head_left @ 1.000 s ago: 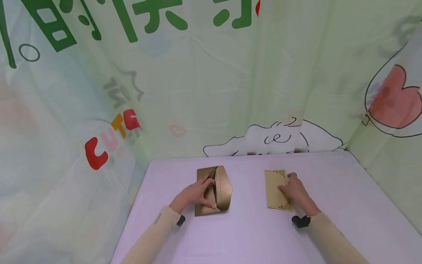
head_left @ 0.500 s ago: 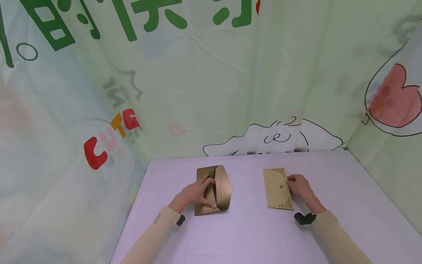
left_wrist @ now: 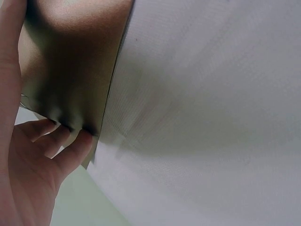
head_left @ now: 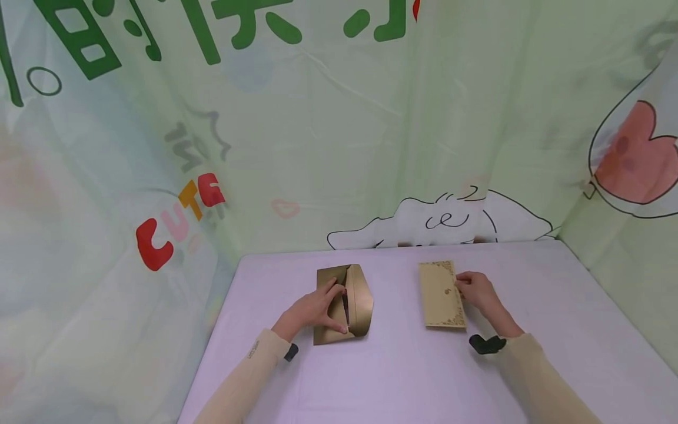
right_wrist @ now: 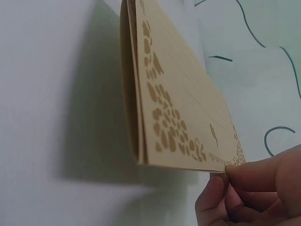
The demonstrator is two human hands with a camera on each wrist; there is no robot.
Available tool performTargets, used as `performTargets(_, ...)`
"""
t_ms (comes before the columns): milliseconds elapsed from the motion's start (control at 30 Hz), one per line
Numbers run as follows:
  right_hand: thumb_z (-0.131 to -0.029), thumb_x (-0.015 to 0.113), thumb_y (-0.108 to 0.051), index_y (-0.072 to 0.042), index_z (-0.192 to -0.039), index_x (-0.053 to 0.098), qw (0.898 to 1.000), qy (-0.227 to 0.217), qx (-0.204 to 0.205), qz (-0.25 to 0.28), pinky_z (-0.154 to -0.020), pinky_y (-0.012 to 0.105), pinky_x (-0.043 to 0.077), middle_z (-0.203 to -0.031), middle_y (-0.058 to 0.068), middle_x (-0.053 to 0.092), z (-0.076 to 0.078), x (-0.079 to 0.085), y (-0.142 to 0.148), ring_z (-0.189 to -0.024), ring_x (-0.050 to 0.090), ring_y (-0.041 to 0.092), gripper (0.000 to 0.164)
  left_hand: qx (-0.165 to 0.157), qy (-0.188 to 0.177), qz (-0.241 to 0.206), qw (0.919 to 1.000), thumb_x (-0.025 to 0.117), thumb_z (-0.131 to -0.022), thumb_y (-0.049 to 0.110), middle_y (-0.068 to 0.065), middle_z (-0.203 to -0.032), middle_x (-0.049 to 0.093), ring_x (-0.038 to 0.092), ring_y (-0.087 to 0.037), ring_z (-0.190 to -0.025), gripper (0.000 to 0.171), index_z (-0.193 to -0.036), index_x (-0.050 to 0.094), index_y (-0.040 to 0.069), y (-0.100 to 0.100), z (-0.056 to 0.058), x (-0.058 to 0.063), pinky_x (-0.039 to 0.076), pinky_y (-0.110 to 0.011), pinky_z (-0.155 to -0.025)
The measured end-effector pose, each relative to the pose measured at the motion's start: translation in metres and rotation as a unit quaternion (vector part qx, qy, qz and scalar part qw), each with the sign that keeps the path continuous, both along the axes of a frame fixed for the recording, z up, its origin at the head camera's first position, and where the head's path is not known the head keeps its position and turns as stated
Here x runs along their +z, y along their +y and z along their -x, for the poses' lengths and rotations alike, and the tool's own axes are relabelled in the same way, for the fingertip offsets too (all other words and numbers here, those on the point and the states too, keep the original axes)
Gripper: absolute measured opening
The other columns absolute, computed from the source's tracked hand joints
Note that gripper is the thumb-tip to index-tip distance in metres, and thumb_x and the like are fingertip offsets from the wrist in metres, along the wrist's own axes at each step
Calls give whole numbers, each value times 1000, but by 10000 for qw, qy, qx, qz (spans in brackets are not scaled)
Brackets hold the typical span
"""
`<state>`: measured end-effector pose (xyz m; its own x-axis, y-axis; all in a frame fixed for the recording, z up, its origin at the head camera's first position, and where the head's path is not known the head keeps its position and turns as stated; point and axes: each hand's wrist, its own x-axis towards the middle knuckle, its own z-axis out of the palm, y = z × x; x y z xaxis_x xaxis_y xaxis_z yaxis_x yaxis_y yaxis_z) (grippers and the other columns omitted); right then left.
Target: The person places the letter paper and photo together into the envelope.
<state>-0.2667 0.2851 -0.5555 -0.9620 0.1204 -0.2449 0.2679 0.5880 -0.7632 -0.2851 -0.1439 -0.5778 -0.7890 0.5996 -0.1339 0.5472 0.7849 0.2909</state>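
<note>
A gold envelope (head_left: 361,300) lies on the left half of the table in the head view, its flap unfolded to the right and its mouth gaping. My left hand (head_left: 312,306) spans it, thumb near the lower end and fingers near the upper, holding the mouth apart. In the left wrist view, several fingertips (left_wrist: 83,139) press on the envelope's bronze surface (left_wrist: 89,52). My right hand (head_left: 478,291) pinches the right edge of a folded cream card (head_left: 438,294) with floral corners. The right wrist view shows its layers and faint printed lines, with a shadow under the raised card (right_wrist: 188,108).
A pale lilac cloth covers the table (head_left: 392,377). Behind it hangs a green curtain (head_left: 339,147) with cartoon drawings, and a printed curtain (head_left: 106,306) closes off the left side. The table's far edge runs just beyond the envelope and card.
My right hand has gone from lying over the card to pinching its right edge. The card has risen and shifted slightly left and away. My left hand and the envelope stay put.
</note>
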Motion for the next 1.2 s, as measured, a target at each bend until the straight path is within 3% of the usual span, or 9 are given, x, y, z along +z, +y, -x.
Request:
performTargets(433, -102, 49, -6, 17, -130, 53, 9992, 289, 240, 122, -80, 37, 57, -121, 33, 61, 6, 1, -34, -99, 65, 33, 37, 63, -45, 69, 9999, 71, -66, 82, -16, -166, 21, 60, -36, -124, 99, -144, 32, 33, 1, -2, 6, 55, -43, -89)
performTargets(800, -100, 51, -4, 18, -126, 56, 9973, 498, 385, 385, -76, 34, 56, -112, 32, 65, 8, -5, -66, -92, 67, 29, 34, 10, -93, 74, 9999, 71, -67, 81, -18, -166, 21, 57, -36, -128, 98, -143, 33, 33, 1, -1, 4, 54, -44, -94)
performTargets(1200, -102, 51, -7, 13, -128, 58, 9983, 300, 410, 295, -75, 31, 53, -115, 27, 66, 15, -11, -102, -94, 63, 26, 33, 20, -3, 114, 9999, 70, -66, 82, -17, -166, 21, 57, -36, -128, 99, -144, 34, 33, 1, 1, 2, 55, -43, -92)
